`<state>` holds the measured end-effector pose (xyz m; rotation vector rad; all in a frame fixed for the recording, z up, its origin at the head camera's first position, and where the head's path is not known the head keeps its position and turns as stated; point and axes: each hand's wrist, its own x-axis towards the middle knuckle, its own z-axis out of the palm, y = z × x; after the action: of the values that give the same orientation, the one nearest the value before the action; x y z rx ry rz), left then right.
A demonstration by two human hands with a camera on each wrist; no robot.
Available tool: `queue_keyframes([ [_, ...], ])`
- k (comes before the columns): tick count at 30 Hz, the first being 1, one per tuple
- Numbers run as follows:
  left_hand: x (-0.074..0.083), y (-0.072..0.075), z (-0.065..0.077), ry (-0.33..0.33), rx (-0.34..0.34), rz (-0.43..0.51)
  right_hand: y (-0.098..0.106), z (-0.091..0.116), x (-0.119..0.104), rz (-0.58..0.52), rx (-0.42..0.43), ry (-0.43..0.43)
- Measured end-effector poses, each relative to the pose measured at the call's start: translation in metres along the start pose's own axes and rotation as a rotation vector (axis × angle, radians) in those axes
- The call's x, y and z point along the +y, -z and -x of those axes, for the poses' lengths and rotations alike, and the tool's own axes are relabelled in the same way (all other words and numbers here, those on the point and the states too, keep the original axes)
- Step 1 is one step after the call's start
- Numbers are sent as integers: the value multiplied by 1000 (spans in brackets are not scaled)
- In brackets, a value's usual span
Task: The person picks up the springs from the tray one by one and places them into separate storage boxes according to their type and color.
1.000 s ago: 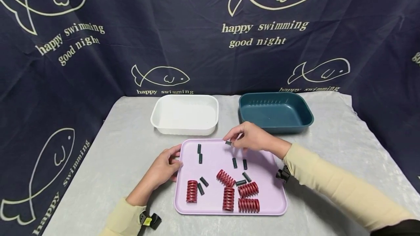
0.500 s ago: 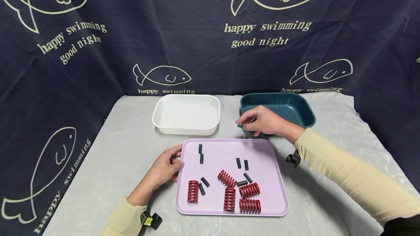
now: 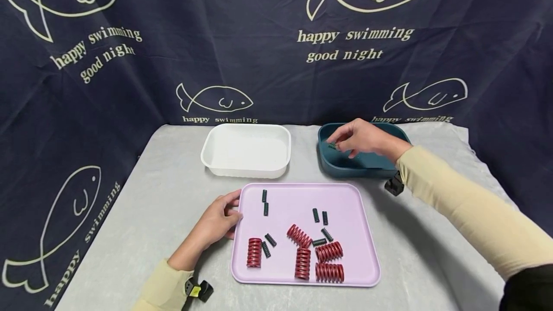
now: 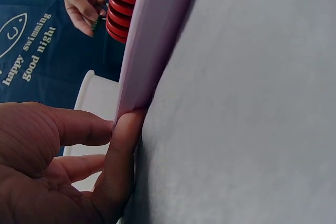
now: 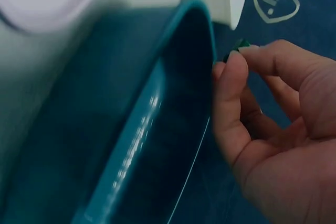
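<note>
My right hand (image 3: 362,137) is over the dark teal bin (image 3: 345,173) at the back right, pinching a small dark green coil spring (image 3: 332,146) between thumb and fingertips. In the right wrist view the green spring (image 5: 239,46) pokes out at the fingertips, beside the bin's rim. My left hand (image 3: 217,218) grips the left edge of the lilac tray (image 3: 285,200); in the left wrist view thumb and finger pinch its rim (image 4: 139,72). On the tray lie several thick red springs (image 3: 303,263) and several small dark green springs (image 3: 325,218).
A white bin (image 3: 246,172) stands at the back left, beside the teal one. Grey cloth (image 3: 173,167) covers the table. A navy curtain (image 3: 276,76) with fish drawings hangs behind and at the sides.
My right hand has lifted the small green spring from the tray's back edge and carried it back and right, over the teal bin. The left hand keeps its grip on the tray.
</note>
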<state>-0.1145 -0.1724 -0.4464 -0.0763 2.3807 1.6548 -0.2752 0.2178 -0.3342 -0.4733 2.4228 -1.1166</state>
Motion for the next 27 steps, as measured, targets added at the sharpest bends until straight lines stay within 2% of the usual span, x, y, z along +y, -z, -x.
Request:
queue_keyframes([
  [10,-1,1,-1,-11,3,6,19,-19,24,62,-86,-57],
  [18,-1,1,-1,-19,4,-1,24,-28,31,138,-169,-109],
  [23,0,2,-1,-16,5,-1,25,-35,37,143,-224,-165],
  [27,0,1,0,-17,6,-5,24,-40,45,137,-235,-181],
])
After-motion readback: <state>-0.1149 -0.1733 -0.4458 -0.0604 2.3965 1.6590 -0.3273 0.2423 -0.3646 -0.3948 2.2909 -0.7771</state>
